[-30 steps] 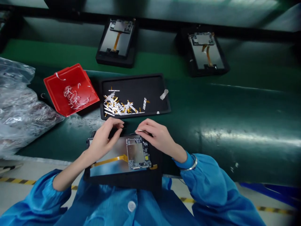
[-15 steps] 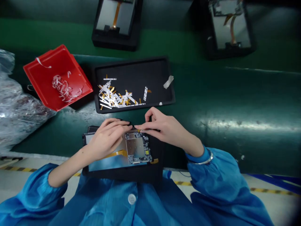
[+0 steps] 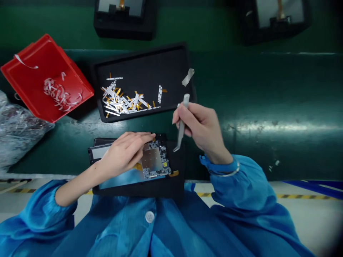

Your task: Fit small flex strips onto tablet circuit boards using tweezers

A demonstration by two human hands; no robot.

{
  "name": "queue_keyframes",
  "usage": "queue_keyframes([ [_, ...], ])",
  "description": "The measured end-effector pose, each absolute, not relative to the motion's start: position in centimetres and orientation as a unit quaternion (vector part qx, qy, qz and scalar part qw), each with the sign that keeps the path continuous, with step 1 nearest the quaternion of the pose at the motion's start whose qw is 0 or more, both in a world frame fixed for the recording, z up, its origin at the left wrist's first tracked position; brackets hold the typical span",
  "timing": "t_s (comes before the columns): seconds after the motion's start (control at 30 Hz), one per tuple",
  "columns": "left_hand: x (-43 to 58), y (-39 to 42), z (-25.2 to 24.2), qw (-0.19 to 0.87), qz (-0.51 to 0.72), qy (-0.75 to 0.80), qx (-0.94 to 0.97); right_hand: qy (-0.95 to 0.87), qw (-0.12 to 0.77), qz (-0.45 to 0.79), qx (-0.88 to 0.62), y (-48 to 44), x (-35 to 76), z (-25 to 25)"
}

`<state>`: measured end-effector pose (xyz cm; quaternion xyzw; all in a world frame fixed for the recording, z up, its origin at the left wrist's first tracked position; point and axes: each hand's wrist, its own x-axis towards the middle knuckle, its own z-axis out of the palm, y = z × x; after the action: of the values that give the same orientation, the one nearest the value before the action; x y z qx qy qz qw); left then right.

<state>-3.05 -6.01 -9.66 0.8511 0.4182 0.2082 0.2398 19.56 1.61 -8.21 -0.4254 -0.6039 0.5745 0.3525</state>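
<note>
A pair of bent-tip metal tweezers (image 3: 181, 128) is gripped in my right hand (image 3: 205, 125), its tips pointing down just right of the circuit board (image 3: 152, 162). My left hand (image 3: 124, 151) lies over the opened tablet (image 3: 118, 181), fingers stretched out, fingertips touching the board's upper left edge. The board carries a silver shield plate and a small yellow square. An orange ribbon cable (image 3: 138, 166) shows partly from under my left hand. Beneath the tablet is a black pad (image 3: 160, 189).
Behind the tablet stands a black tray (image 3: 147, 67) with many white strips (image 3: 120, 101) bearing orange tabs. A red bin (image 3: 32, 85) of white scraps sits left, beside clear plastic wrapping (image 3: 21, 125). Two black holders (image 3: 123, 30) with opened tablets are at the back.
My right hand has left the board's upper edge and moved up and right; tweezers now show in it. My left hand stays on the tablet. The view has tilted slightly downward.
</note>
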Motion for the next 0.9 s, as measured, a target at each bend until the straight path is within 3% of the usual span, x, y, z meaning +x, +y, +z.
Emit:
queue_keyframes([
  [0.2,-3.0,-6.2,-10.2,0.187,0.191,0.401,0.876,-0.507,0.273,0.719,-0.389,1.6,18.5,-10.4],
  [0.37,-2.8,-6.1,-10.0,0.193,0.2,0.41,0.869,-0.498,0.278,0.725,-0.387,1.6,18.6,-10.2],
  [0.77,-1.2,-3.6,-8.6,0.323,0.2,0.484,0.788,-0.495,0.285,0.718,-0.399,1.5,18.7,-10.6],
  [0.9,-1.4,-3.8,-7.9,0.297,0.213,0.493,0.79,-0.492,0.289,0.719,-0.397,1.5,18.7,-10.6],
])
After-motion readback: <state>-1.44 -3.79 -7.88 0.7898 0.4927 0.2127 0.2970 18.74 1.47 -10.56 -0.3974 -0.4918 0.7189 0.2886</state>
